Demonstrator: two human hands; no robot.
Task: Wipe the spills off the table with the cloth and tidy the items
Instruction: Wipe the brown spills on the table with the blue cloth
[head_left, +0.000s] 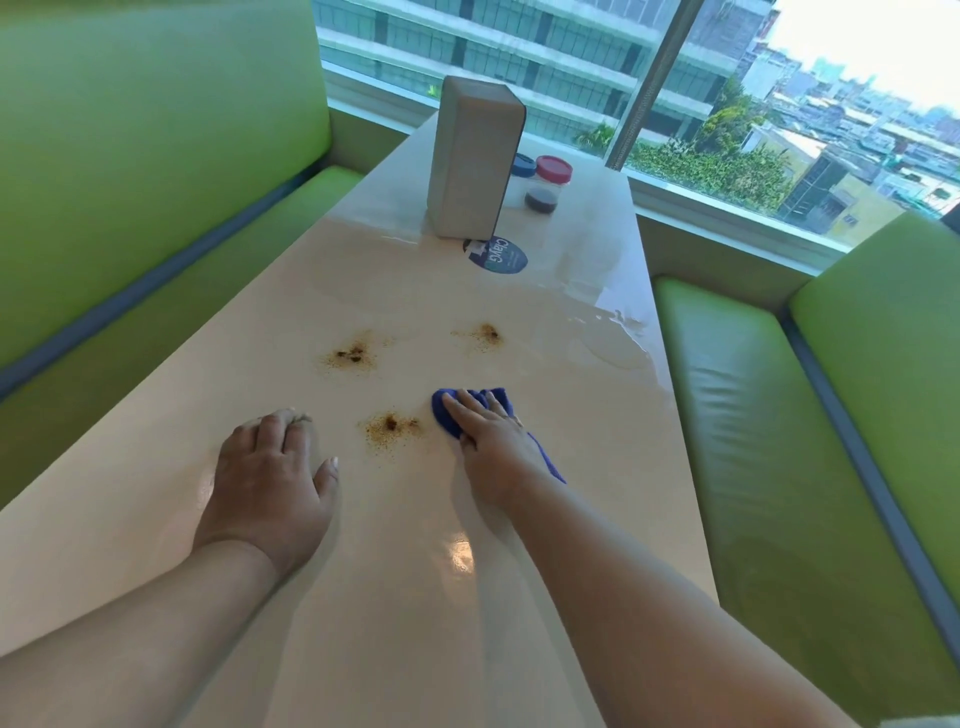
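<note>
A blue cloth (448, 410) lies on the cream table (571, 395), and my right hand (491, 431) presses flat on it, fingers spread. Just left of the cloth is a brown crumbly spill (392, 425). Two more brown spills sit farther away, one at the left (353, 356) and one at the right (485, 334). A clear wet patch (615, 338) shines near the table's right edge. My left hand (272, 478) rests palm down on the table, left of the nearest spill, holding nothing.
A tall grey napkin box (475, 156) stands at the far end, with a red-lidded jar (548, 184) and a blue-lidded jar (523, 166) behind it. A round blue sticker (501, 255) lies before the box. Green benches (779, 441) flank the table; a window is beyond.
</note>
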